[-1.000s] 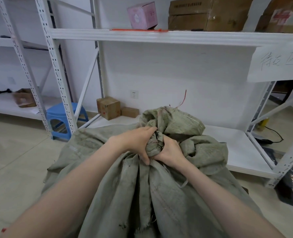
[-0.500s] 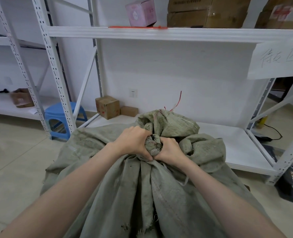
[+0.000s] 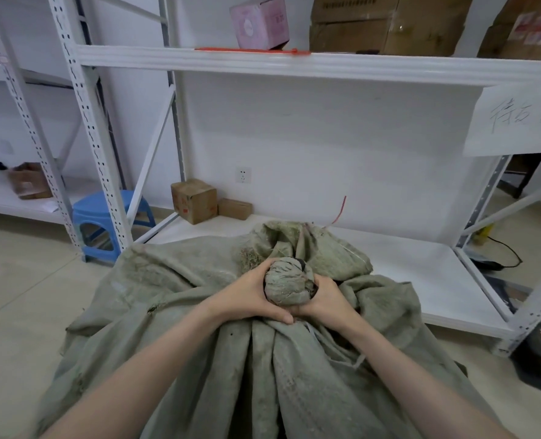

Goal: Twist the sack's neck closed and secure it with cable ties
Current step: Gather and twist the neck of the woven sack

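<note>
A large grey-green woven sack [image 3: 174, 286] fills the floor in front of me. Its neck [image 3: 286, 285] is gathered and twisted into a tight ball-like knob. My left hand [image 3: 247, 297] grips the neck from the left, thumb lying under the knob. From the right, my right hand [image 3: 324, 297] grips the same neck, fingers curled behind it. The loose top flap of the sack [image 3: 323, 248] lies beyond my hands. A thin red cable tie [image 3: 340, 210] sticks up behind that flap. Another long red cable tie [image 3: 253, 51] lies on the upper shelf.
White metal racking stands behind the sack, its low shelf board [image 3: 421, 270] just past it. Two small cardboard boxes [image 3: 194, 201] sit at the shelf's back left. A blue plastic stool [image 3: 110, 217] stands left. A pink box [image 3: 259, 22] and large cartons rest above.
The neck has been wound tighter into a compact knob, and the sack's top flap has dropped lower behind it. Both hands kept their grip and closed in around the twist.
</note>
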